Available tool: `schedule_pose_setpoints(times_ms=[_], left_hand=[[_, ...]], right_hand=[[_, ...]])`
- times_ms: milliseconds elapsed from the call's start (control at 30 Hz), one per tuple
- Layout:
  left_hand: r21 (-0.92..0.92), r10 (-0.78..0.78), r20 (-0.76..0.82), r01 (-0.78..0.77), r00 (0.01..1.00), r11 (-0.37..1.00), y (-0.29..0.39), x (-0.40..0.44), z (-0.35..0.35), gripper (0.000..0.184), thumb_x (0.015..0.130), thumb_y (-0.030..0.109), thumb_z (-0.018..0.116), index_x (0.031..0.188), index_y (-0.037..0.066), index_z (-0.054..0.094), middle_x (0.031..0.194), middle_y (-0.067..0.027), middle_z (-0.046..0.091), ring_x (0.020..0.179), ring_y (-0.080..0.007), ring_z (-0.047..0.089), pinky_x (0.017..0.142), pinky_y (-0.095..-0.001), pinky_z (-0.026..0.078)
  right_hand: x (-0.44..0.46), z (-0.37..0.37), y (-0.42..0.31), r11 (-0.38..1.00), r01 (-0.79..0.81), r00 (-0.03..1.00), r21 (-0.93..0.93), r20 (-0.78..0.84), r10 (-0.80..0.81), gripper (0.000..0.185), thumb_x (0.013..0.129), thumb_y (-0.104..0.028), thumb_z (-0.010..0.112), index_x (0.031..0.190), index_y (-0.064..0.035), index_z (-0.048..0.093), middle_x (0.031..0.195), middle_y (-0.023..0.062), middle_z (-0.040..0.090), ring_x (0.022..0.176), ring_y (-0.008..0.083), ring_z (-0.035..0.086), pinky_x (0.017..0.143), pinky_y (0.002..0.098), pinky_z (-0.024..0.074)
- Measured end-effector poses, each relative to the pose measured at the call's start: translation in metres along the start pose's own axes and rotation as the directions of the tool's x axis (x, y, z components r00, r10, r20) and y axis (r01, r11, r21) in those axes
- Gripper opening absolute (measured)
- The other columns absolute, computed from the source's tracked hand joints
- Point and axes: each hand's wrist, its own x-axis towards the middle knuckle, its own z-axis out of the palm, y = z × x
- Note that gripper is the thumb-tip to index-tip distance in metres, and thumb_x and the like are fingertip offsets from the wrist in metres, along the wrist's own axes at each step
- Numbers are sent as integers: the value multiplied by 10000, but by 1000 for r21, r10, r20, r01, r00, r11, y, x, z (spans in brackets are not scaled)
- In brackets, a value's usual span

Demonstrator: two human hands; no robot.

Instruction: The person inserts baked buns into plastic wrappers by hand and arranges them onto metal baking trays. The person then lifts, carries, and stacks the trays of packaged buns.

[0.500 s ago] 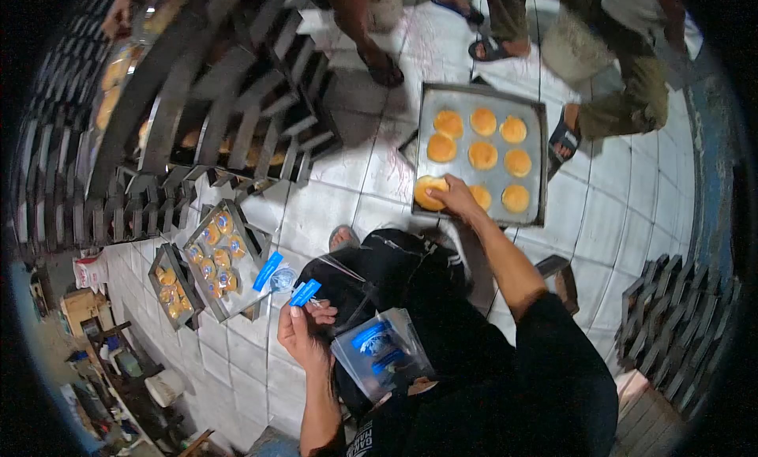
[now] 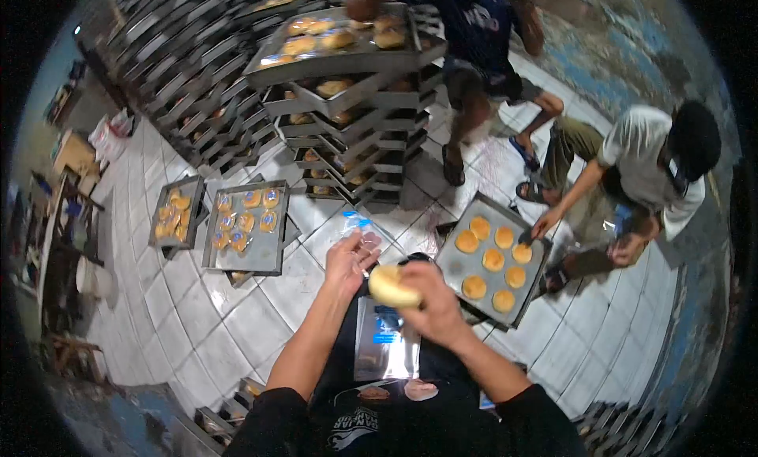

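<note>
My right hand (image 2: pixel 433 305) grips a round golden bun (image 2: pixel 393 286) above my lap. Close beside it, my left hand (image 2: pixel 347 261) is closed on a clear plastic bag (image 2: pixel 363 234) with blue print. A stack of clear printed bags (image 2: pixel 387 339) lies on my lap. To the right, a metal tray (image 2: pixel 452 265) on the floor holds several golden buns in rows. At the left, another metal tray (image 2: pixel 272 260) holds several wrapped buns.
Stacked trays (image 2: pixel 347 110) with buns stand ahead. A smaller tray (image 2: pixel 166 237) with buns sits at the left. A person in a cap (image 2: pixel 655 157) reaches to the right tray; another person (image 2: pixel 482 31) is behind the stack. A wooden bench (image 2: pixel 67 212) stands far left.
My right hand has lifted a bun from the tray and brought it towards my left hand. The view has turned right, and a co-worker's hand now shows at the tray.
</note>
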Motion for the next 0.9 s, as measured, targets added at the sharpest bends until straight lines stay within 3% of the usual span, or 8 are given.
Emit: schedule_pose_setpoints(times_ms=[67, 167, 400, 533, 600, 667, 833, 900], left_hand=[[35, -1, 24, 0, 1000, 999, 5, -35, 28, 221, 960, 228, 671, 1022, 42, 570, 1013, -136, 668, 970, -259, 703, 759, -370, 601], [12, -84, 120, 83, 989, 996, 5, -59, 35, 347, 986, 328, 604, 1135, 17, 562, 1079, -139, 676, 1010, -278, 689, 877, -405, 562], [-18, -95, 117, 98, 989, 995, 27, -83, -3, 469, 1025, 407, 424, 1234, 30, 609, 1182, -127, 688, 1085, -244, 665, 996, -402, 508], [-303, -105, 357, 221, 928, 927, 42, -71, -52, 436, 1021, 403, 456, 1204, 38, 610, 1155, -127, 682, 1067, -265, 655, 984, -425, 502], [-244, 135, 53, -118, 989, 963, 3, -94, -32, 406, 1033, 353, 484, 1292, 49, 558, 1251, -111, 641, 1139, -241, 623, 1027, -418, 469], [-62, 252, 155, -245, 955, 967, -7, -128, -4, 408, 1033, 339, 517, 1358, 92, 506, 1310, -84, 598, 1220, -215, 575, 1071, -402, 432], [-433, 250, 308, -98, 918, 896, 16, -76, -16, 444, 1013, 398, 552, 1341, 102, 512, 1314, -71, 597, 1208, -247, 574, 1078, -427, 430], [-179, 423, 15, -414, 906, 893, -4, -73, 7, 537, 1015, 520, 471, 1328, 86, 514, 1299, -102, 605, 1173, -271, 594, 1041, -433, 463]], right_hand=[[-14, 15, 14, 948, 233, 970, -217, 117, -212, 533, 625, -6, 766, 1131, -33, 598, 1191, 175, 583, 1114, 376, 596, 954, 435, 513], [-12, 24, 14, 958, 69, 986, -278, -130, -109, 498, 574, 53, 750, 1042, -25, 600, 1133, 155, 604, 1068, 387, 613, 915, 456, 521], [35, 59, -20, 972, 160, 987, -170, 29, -157, 443, 658, 8, 739, 1077, -14, 599, 1131, 155, 610, 1090, 356, 607, 972, 497, 471], [14, 97, -28, 971, 153, 937, -186, 339, -83, 539, 826, -49, 647, 1349, 4, 526, 1392, 189, 542, 1371, 345, 461, 1179, 560, 239], [14, 100, -14, 933, 178, 954, -314, 289, -85, 574, 827, -24, 616, 1388, -6, 497, 1409, 186, 534, 1370, 336, 465, 1174, 585, 230], [24, 93, -11, 941, 167, 955, -295, 285, -81, 622, 822, -29, 604, 1428, -26, 463, 1409, 181, 538, 1365, 327, 472, 1165, 617, 221], [45, 97, -6, 923, 134, 957, -360, 290, -25, 538, 844, -70, 619, 1368, -40, 501, 1319, 165, 587, 1301, 312, 522, 1152, 636, 231], [55, 97, -1, 918, 116, 953, -379, 303, 5, 474, 852, -78, 640, 1313, -54, 532, 1268, 152, 604, 1249, 312, 551, 1141, 647, 243]])
